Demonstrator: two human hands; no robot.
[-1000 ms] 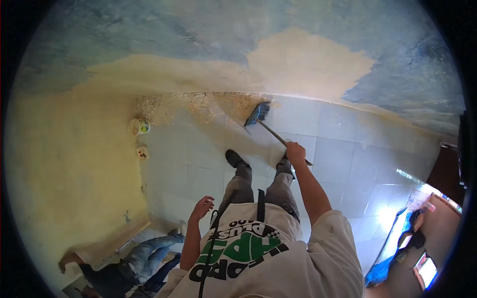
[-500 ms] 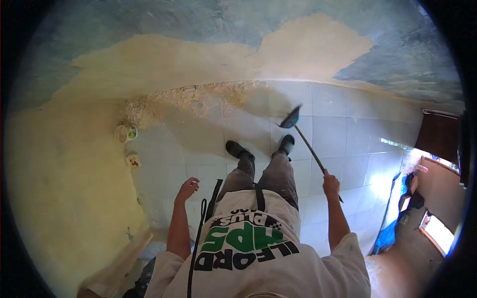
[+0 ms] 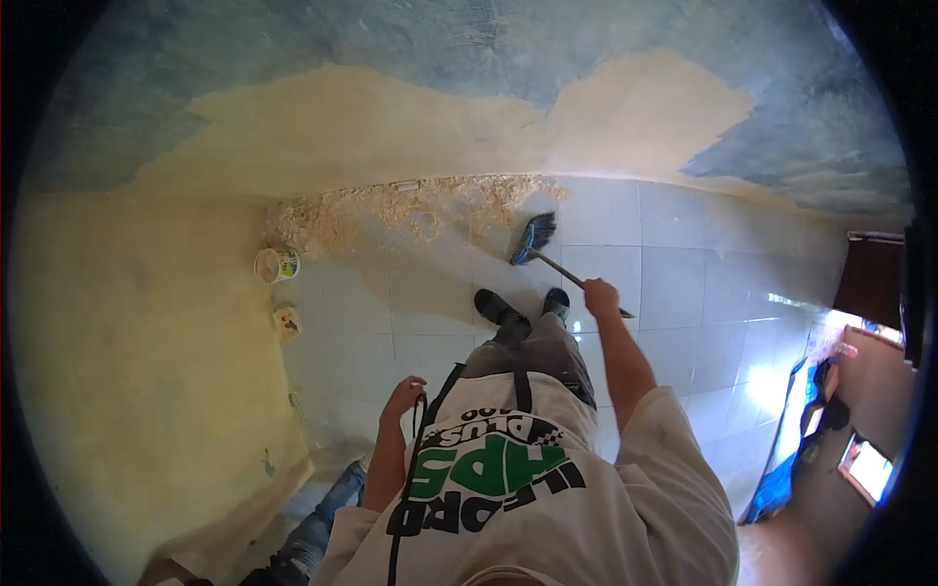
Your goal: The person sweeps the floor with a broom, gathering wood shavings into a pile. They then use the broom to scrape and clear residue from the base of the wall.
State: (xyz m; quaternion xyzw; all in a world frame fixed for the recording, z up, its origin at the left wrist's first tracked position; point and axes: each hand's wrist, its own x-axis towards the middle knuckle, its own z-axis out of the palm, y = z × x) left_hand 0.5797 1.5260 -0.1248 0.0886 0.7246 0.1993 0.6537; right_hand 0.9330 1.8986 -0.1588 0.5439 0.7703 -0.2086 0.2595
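1. Right grip (image 3: 602, 297): my fingers are closed around the slim, dull-coloured handle of a long broom with a blue-and-black bristle head (image 3: 534, 239); the handle end projects beyond my fist.
2. Broom position: the head is at the pale, square-tiled floor (image 3: 674, 283), ahead of my 2 dark shoes (image 3: 498, 306) and near the wall base. I cannot tell how firmly the bristles press.
3. Debris: a strip of tan, crumbly flakes (image 3: 420, 210) lies along the wall base, mostly left of the broom head.
4. Left grip (image 3: 405, 396): fingers loosely curled, not closed. A narrow black strap (image 3: 395, 547) passes beside it; I cannot tell whether they touch.
5. Left wall base: a round white bucket with a printed label (image 3: 277, 265) stands near a smaller white container with dark-red marks (image 3: 286, 321).
6. Lower left: another person's blue-jeaned leg (image 3: 327, 518) is partly visible.
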